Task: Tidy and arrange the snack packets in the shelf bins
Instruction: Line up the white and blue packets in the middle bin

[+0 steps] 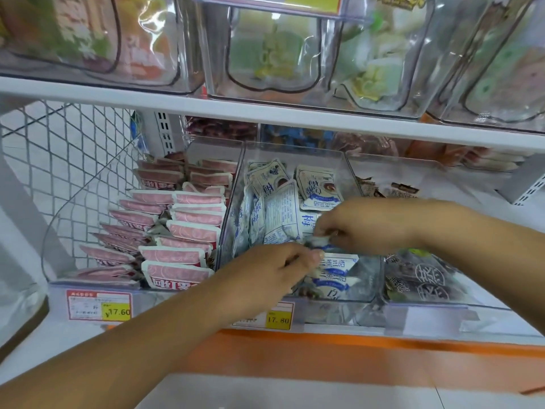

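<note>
Orange strip [324,340]: runs along the front edge of the lower shelf, closest to the viewer.
Price tags: two, white and yellow, on that front edge, one [98,305] under the left bin and one [278,315] under the middle bin.
Left hand [265,278]: over the middle bin's front edge, fingers curled, thumb pinching the topmost of the white-and-blue packets [280,214].
Right hand [362,225]: just beyond, fingertips clamped on a crumpled packet [320,241]; possibly both hands share it, but blur hides this.
Middle bin [236,184]: clear plastic, its packets flat at the front, upright behind.
Left bin [48,231]: pink packets [177,255] in overlapping rows.
Right bin [427,308]: dark packets [424,276] in the front corner.
Upper shelf [265,110]: clear bins, contents blurred.
</note>
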Demonstrator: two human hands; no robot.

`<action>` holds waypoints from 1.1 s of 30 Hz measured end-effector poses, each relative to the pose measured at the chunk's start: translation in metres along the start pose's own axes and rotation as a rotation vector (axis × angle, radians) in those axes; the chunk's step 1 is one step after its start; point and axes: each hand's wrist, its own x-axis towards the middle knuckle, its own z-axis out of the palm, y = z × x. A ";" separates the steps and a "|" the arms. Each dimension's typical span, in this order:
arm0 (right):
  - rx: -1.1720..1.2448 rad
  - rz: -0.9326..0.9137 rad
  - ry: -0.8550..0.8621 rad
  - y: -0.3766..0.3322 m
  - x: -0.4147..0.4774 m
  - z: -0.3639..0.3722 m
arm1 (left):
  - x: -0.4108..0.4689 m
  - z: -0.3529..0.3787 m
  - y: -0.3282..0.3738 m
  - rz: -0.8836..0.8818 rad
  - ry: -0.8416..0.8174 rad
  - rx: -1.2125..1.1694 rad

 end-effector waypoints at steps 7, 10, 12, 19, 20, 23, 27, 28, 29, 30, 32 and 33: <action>0.101 0.036 -0.223 -0.009 0.007 -0.009 | 0.007 0.002 -0.007 0.041 -0.046 -0.031; 0.059 0.054 -0.292 -0.012 0.019 -0.006 | 0.007 0.001 -0.007 0.041 -0.064 0.009; 0.116 0.067 -0.311 -0.012 0.023 -0.003 | 0.006 0.001 -0.005 0.024 -0.067 0.028; 0.266 0.091 -0.375 -0.001 0.026 -0.003 | 0.001 -0.002 -0.002 -0.010 -0.019 0.031; 0.294 0.096 -0.393 -0.001 0.027 -0.004 | 0.002 -0.002 -0.001 0.001 -0.060 0.039; 0.476 0.094 -0.441 0.006 0.028 -0.011 | 0.006 -0.002 0.001 0.014 -0.137 0.098; 0.668 0.116 -0.413 0.016 0.037 -0.013 | 0.004 -0.007 0.002 0.024 -0.197 0.146; 0.630 0.134 -0.390 0.015 0.039 -0.012 | 0.003 -0.008 0.002 0.037 -0.206 0.159; 0.529 0.133 -0.366 0.013 0.043 -0.009 | 0.002 -0.009 0.003 0.053 -0.211 0.168; 0.394 0.132 -0.342 0.011 0.046 -0.007 | 0.002 -0.009 0.004 0.063 -0.220 0.170; 0.103 0.121 -0.312 0.008 0.050 -0.002 | 0.004 -0.010 0.006 0.074 -0.246 0.143; -0.016 0.100 -0.305 0.008 0.052 0.001 | 0.006 -0.010 0.006 0.077 -0.264 0.134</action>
